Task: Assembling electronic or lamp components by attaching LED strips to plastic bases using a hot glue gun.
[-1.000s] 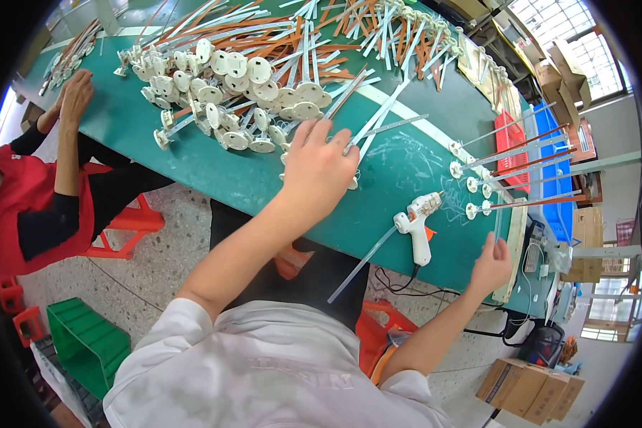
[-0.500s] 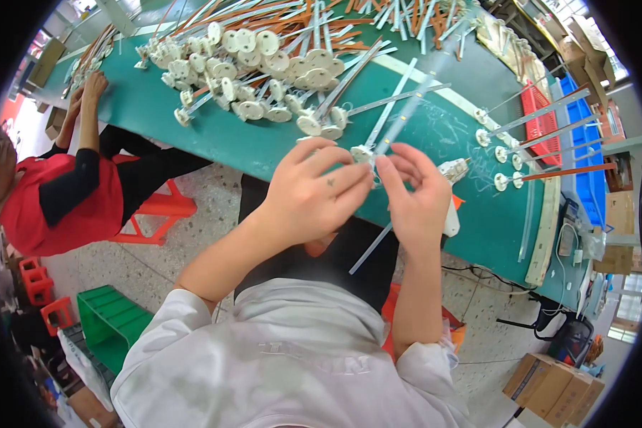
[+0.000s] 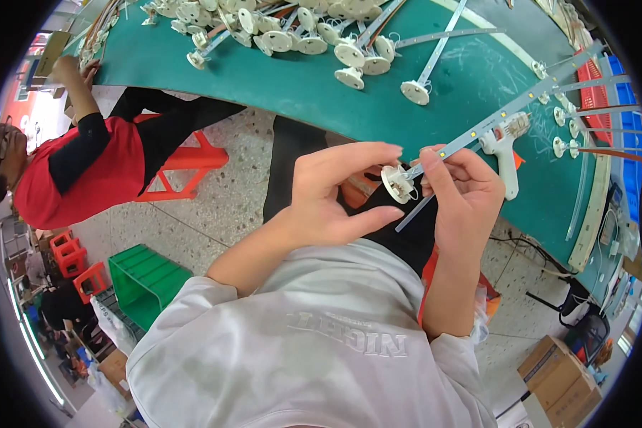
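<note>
My right hand [image 3: 465, 191] pinches an LED strip [image 3: 488, 124] close to its lower end, between thumb and fingers. At that end is a round white disc base [image 3: 398, 184] with small parts and thin wires on its face. The strip slants up to the right over the table. My left hand [image 3: 335, 191] is open, thumb and fingers spread around the disc's left side; it appears apart from the disc. A narrow translucent strip [image 3: 415, 215] points down below my right hand; its upper end is hidden there. A white glue gun [image 3: 507, 162] lies just right of that hand.
Many white discs with strips [image 3: 285, 32] are piled on the green table [image 3: 292, 85]. One finished-looking piece [image 3: 415, 91] lies nearer. More discs [image 3: 565, 146] line the right side by red and blue trays. A co-worker in red [image 3: 78, 178] sits at left.
Both hands have drawn back from the table edge with the strip and disc. My left hand has spread its fingers, exposing the disc. The view has shifted.
</note>
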### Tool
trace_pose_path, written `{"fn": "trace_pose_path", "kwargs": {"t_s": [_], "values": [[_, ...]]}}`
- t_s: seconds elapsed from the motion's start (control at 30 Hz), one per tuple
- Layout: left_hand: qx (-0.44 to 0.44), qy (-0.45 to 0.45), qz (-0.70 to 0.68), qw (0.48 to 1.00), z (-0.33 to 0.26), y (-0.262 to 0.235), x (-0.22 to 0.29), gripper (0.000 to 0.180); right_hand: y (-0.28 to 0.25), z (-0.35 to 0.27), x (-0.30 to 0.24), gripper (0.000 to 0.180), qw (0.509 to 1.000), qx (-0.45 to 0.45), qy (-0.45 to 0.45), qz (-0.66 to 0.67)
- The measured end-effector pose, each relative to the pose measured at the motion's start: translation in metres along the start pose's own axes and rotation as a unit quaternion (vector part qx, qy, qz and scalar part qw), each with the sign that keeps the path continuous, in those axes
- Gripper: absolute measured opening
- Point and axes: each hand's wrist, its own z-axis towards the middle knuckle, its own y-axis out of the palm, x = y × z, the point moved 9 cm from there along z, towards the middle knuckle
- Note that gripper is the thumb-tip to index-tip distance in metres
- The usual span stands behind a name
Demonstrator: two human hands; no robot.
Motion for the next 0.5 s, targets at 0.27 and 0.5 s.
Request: {"fn": "trace_pose_path", "kwargs": {"t_s": [0.27,0.5], "values": [[0.048,-0.05,-0.162,0.984,-0.012,0.012,-0.013,0.047,0.01,-0.012,0.001,0.018,0.996,-0.049,0.027,0.074],[0.008,-0.044,-0.081,0.996,-0.016,0.008,-0.007,0.049,0.018,-0.014,-0.002,0.025,0.99,-0.115,-0.019,0.073]]}}
